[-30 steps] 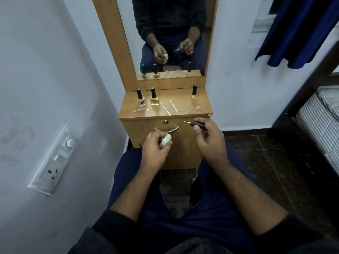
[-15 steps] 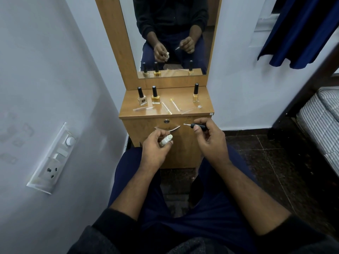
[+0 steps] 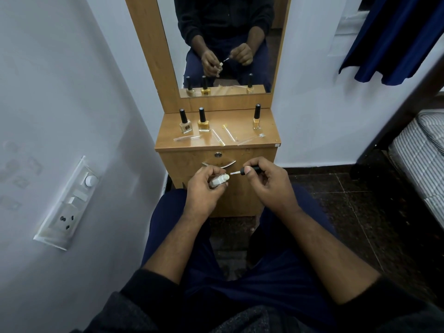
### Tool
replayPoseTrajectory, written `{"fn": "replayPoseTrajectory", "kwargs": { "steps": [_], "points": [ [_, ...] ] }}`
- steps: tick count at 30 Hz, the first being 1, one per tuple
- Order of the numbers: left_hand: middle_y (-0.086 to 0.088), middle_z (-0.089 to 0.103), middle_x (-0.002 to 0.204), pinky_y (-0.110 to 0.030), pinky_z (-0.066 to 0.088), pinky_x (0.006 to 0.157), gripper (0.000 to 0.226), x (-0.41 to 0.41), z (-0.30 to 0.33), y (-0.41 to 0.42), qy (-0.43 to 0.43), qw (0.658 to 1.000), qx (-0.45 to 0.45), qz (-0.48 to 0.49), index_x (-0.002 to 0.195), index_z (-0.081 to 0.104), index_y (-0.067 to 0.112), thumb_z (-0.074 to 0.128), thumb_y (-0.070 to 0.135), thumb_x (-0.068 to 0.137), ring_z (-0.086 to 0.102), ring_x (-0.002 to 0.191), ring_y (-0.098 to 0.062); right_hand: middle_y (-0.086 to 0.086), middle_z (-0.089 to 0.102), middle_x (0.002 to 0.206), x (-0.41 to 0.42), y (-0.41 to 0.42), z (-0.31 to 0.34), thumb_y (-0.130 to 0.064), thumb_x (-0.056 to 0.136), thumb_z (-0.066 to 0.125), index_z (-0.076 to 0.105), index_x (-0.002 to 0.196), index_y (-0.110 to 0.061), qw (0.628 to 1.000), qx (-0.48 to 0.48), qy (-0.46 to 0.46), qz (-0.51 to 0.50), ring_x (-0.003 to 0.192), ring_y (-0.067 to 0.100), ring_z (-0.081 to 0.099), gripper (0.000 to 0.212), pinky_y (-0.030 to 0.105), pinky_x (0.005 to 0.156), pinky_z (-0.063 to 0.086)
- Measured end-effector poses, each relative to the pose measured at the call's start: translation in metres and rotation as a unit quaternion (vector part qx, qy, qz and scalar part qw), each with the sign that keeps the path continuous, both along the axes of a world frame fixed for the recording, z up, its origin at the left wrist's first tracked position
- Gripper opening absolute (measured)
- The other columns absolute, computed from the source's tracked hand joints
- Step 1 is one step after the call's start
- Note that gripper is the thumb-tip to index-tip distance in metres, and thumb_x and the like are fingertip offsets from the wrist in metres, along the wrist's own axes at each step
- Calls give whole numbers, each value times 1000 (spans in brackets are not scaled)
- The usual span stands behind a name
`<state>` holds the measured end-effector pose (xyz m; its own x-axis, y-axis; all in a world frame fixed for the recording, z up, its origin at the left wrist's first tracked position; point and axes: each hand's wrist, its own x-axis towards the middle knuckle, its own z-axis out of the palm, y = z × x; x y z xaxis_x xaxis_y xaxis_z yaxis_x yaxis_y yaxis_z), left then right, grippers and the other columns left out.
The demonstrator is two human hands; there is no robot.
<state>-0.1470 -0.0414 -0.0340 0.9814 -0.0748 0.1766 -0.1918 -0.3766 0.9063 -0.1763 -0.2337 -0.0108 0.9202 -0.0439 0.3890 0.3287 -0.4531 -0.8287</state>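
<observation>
Head view: a small white bottle, uncapped, is tilted with its open neck toward the right. The left hand grips it with fingers and thumb curled round its body. It is held in the air over the lap, in front of the dressing table's drawer. Just beside the neck is the pale tip of a brush. The right hand pinches its black cap between thumb and forefinger, the other fingers curled in. On the table top, two nail polish bottles stand near the back left corner and a third polish bottle stands near the back right corner. Clear plastic strips lie scattered toward the front edge. Behind them a mirror reflects both hands.
</observation>
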Motion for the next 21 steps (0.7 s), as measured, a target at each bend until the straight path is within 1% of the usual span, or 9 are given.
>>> {"fn": "replayPoseTrajectory", "kwargs": {
  "steps": [4, 9, 13, 17, 21],
  "points": [
    [2, 68, 100, -24, 54, 73, 24, -1, 2, 0, -6, 1000, 4, -7, 99, 73, 20, 80, 3, 83, 66, 88, -14, -5, 69, 86, 1, 0, -1, -21, 102, 61, 71, 104, -19, 1000, -17, 6, 9, 68, 16, 58, 10, 35, 58, 48],
    [2, 69, 102, -24, 56, 74, 25, -1, 3, 0, -10, 1000, 7, -10, 100, 73, 20, 80, 3, 83, 66, 89, -13, -3, 69, 87, 1, 0, -2, -22, 102, 61, 70, 104, -19, 1000, -21, 10, 20, 70, 20, 59, 10, 44, 62, 50],
    [2, 69, 102, -21, 54, 73, 26, -2, 3, 0, -10, 1000, 9, -5, 101, 73, 19, 80, 3, 83, 66, 90, -12, -4, 69, 88, 1, 1, -2, -22, 102, 61, 70, 104, -20, 999, -27, 8, 19, 72, 19, 60, 9, 45, 63, 50],
    [3, 68, 103, -15, 51, 72, 26, -2, 5, 0, -6, 1000, 12, 0, 102, 73, 18, 80, 2, 83, 66, 89, -10, -4, 70, 89, 0, 1, -1, -21, 102, 61, 70, 104, -19, 1000, -22, 4, 18, 73, 19, 61, 10, 45, 64, 51],
    [2, 68, 102, -17, 52, 72, 27, -2, 6, 0, -7, 1000, 15, -1, 101, 73, 19, 81, 1, 82, 65, 89, -11, -4, 70, 89, 1, 0, -2, -21, 102, 61, 70, 103, -20, 999, -25, 6, 22, 74, 20, 61, 9, 46, 64, 51]
  ]
}}
